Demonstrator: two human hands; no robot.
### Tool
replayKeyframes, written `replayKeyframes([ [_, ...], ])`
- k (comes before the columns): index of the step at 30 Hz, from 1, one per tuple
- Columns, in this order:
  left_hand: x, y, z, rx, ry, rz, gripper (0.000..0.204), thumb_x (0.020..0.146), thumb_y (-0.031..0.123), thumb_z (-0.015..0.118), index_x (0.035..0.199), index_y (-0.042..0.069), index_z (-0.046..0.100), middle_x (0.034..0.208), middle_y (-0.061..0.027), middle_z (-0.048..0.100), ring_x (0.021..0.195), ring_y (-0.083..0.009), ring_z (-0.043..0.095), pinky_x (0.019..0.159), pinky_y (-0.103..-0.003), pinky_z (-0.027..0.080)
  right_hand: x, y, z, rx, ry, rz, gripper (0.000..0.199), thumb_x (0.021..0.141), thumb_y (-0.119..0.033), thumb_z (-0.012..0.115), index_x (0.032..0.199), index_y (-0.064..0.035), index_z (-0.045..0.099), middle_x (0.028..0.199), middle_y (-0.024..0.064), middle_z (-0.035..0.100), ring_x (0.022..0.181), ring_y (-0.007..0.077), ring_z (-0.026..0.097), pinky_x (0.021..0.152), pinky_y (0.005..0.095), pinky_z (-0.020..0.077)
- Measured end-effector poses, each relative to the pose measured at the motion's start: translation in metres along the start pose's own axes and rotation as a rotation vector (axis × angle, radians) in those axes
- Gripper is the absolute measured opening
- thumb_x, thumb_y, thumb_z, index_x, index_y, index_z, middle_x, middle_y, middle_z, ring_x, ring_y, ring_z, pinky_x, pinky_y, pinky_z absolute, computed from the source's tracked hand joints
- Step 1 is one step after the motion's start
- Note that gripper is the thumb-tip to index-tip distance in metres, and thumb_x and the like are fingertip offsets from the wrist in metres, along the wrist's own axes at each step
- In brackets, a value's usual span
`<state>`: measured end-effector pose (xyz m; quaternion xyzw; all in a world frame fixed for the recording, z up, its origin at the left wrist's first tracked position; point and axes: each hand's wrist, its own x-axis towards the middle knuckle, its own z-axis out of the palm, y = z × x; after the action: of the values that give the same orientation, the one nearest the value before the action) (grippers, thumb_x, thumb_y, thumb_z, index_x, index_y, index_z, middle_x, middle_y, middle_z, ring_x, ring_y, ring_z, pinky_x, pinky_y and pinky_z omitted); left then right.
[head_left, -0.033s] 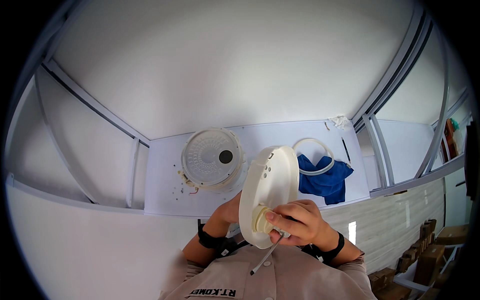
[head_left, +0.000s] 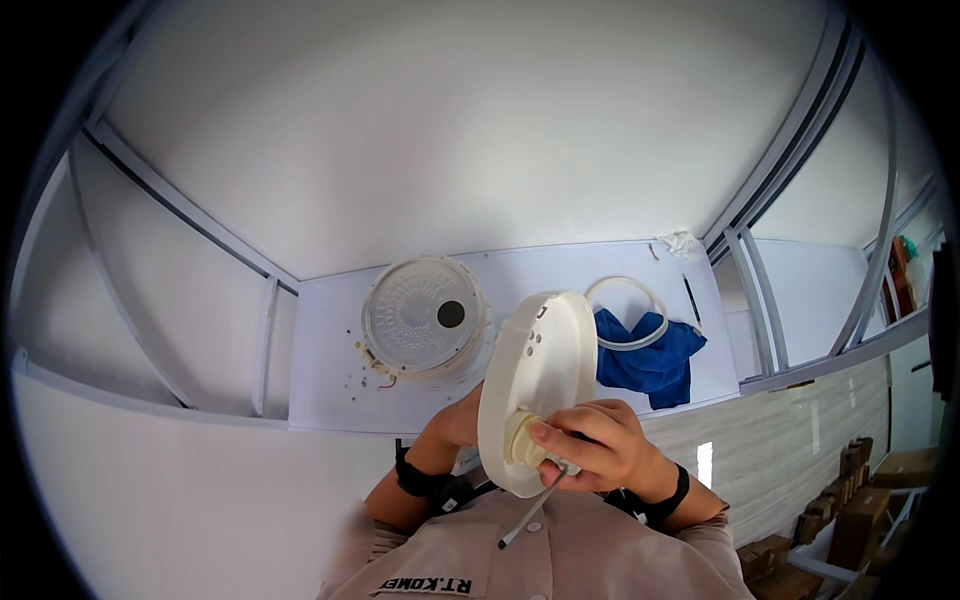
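Upright above the table's near edge stands a white round plastic cover (head_left: 565, 365), its hollow inner side turned to the right. Behind its left rim is my left hand (head_left: 463, 418), gripping the cover with its fingers hidden. My right hand (head_left: 600, 445) is closed, thumb and fingers pressed around a cream round cap (head_left: 523, 440) low on the cover's inside. A screwdriver (head_left: 522, 519) also sticks out from under these fingers, its shaft slanting down toward my shirt and its handle hidden in the hand.
On the white table (head_left: 320, 330), a round white appliance body (head_left: 415, 315) stands at left, with small screws (head_left: 350, 382) scattered beside it. At right lie a blue cloth (head_left: 650, 360), a white ring (head_left: 660, 305) overlapping it, a thin dark tool (head_left: 692, 300) and crumpled white tissue (head_left: 680, 243).
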<state>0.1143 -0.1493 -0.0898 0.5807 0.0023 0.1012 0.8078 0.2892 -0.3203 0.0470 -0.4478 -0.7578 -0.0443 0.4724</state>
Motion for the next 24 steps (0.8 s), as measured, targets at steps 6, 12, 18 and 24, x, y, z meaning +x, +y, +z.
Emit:
replayKeyframes([
  [6, -0.005, 0.0, 0.0, -0.025, 0.043, 0.016, 0.085, 0.081, 0.02, 0.095, 0.152, 0.005, 0.05, 0.14, -0.0103, 0.064, 0.126, -0.0188, 0.06, 0.104, -0.04, 0.054, 0.007, 0.0, 0.003, 0.033, 0.026, 0.059, 0.055, 0.074, -0.01, 0.081, 0.128, -0.0081, 0.073, 0.101, 0.0023, 0.064, 0.064, 0.0131, 0.064, 0.052, 0.0288, 0.0517],
  [12, 0.008, 0.052, 0.02, -0.277, 0.038, -0.038, 0.076, 0.087, 0.019, 0.09, 0.151, 0.005, 0.052, 0.139, -0.0101, 0.065, 0.124, -0.0196, 0.063, 0.103, -0.038, 0.056, 0.014, 0.0, -0.002, 0.014, 0.0, 0.109, 0.056, 0.071, -0.01, 0.081, 0.127, -0.0071, 0.073, 0.098, 0.0029, 0.063, 0.062, 0.0153, 0.063, 0.053, 0.0292, 0.0524],
  [18, 0.006, 0.023, 0.005, -0.204, 0.007, -0.032, 0.074, 0.087, 0.019, 0.089, 0.151, 0.005, 0.053, 0.139, -0.0102, 0.065, 0.124, -0.0197, 0.063, 0.103, -0.038, 0.056, 0.023, 0.003, 0.0, 0.125, -0.036, 0.256, 0.056, 0.071, -0.01, 0.084, 0.126, -0.0067, 0.073, 0.096, 0.0059, 0.065, 0.067, 0.0213, 0.066, 0.057, 0.032, 0.0551],
  [24, 0.009, 0.014, 0.001, -0.2, -0.019, -0.044, 0.073, 0.088, 0.019, 0.088, 0.151, 0.005, 0.053, 0.139, -0.0102, 0.066, 0.124, -0.0199, 0.064, 0.103, -0.038, 0.056, 0.027, 0.016, 0.005, 0.319, 0.002, 0.396, 0.051, 0.076, -0.009, 0.088, 0.124, -0.0049, 0.072, 0.094, 0.0101, 0.068, 0.073, 0.0263, 0.069, 0.064, 0.0325, 0.0572],
])
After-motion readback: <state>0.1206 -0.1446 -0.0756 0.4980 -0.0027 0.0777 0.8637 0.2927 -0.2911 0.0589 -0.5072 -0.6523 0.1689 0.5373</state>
